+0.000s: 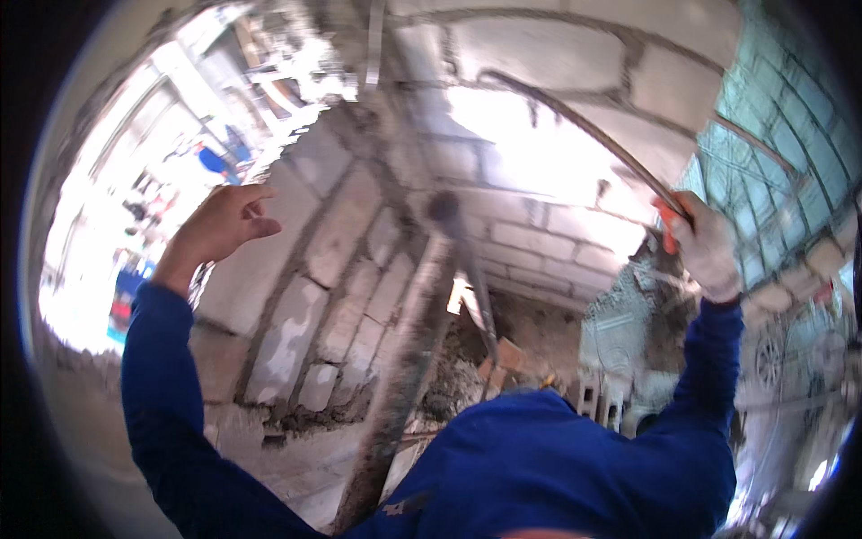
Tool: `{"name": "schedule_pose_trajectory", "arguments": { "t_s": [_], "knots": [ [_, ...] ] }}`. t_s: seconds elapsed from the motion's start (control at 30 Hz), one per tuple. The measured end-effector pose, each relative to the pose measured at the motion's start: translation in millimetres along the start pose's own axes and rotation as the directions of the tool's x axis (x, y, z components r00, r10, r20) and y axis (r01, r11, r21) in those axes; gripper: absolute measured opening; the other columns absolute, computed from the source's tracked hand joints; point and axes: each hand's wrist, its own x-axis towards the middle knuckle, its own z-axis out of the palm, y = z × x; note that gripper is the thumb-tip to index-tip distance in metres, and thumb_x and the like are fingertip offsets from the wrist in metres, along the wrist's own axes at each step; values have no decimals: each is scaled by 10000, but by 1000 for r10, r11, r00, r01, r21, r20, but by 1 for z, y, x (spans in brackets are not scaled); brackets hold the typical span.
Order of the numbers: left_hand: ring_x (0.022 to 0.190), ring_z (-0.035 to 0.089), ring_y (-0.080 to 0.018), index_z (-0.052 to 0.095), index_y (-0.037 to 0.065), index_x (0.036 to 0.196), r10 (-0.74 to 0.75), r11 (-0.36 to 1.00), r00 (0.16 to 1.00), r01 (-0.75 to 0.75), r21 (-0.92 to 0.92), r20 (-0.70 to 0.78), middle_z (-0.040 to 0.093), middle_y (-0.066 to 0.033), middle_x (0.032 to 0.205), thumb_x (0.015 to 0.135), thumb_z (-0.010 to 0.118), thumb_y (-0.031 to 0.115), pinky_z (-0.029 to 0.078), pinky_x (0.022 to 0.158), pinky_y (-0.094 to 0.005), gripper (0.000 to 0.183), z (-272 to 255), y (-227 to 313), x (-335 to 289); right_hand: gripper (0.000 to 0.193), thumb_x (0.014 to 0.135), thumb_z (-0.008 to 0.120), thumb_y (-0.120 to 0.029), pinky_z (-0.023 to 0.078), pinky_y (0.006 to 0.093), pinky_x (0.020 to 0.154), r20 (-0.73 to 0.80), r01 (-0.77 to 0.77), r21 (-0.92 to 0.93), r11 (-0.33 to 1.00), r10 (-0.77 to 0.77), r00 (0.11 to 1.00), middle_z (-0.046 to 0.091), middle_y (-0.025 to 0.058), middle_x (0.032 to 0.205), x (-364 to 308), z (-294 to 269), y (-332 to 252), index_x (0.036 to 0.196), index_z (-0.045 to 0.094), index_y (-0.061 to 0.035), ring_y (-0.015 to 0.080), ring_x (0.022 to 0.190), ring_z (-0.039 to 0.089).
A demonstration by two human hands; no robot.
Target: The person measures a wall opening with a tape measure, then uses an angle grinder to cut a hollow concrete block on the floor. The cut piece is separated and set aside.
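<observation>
My left hand (221, 226) is raised against the edge of a grey block wall (350, 225), fingers bent and apart, holding nothing that I can see. My right hand (705, 247) is lifted at the right, closed on an orange handle (666, 226). From that handle a long, thin curved rod (575, 121) runs up and left across the wall. Both arms wear blue sleeves. The picture is blurred by motion.
A rough wooden post (404, 359) leans up the middle with a thinner pole (471, 269) beside it. Rubble and broken bricks (489, 359) lie on the ground below. Green mesh (772, 135) covers the right side. A bright opening (135, 198) shows at the left.
</observation>
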Motion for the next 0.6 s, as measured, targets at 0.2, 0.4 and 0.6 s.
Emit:
{"name": "schedule_pose_trajectory", "arguments": {
  "t_s": [0.2, 0.4, 0.6],
  "knots": [
    [840, 640, -240, 598, 51, 1325, 275, 961, 958, -275, -13, 82, 678, -151, 921, 683, 707, 736, 507, 776, -366, 946, 15, 107, 16, 236, 981, 541, -223, 511, 307, 581, 308, -366, 212, 906, 293, 905, 665, 59, 761, -81, 94, 156, 1015, 640, -12, 129, 556, 578],
    [799, 618, -300, 636, 28, 1241, 562, 825, 825, -553, 113, -63, 631, -165, 859, 864, 692, 435, 496, 743, -393, 558, 17, 202, 49, 356, 878, 551, -379, 557, 434, 611, 545, -780, -152, 607, 710, 446, 703, 162, 749, -237, 230, 292, 874, 697, -55, 312, 652, 699],
    [792, 544, -341, 618, 33, 1207, 751, 628, 659, -733, 261, 44, 525, -162, 883, 743, 568, -43, 458, 720, -438, 472, 21, 287, 115, 264, 842, 588, -252, 574, 461, 684, 741, -321, -417, 851, 522, 423, 722, 172, 805, -412, 280, 375, 890, 749, -48, 318, 747, 718]
  ]
}}
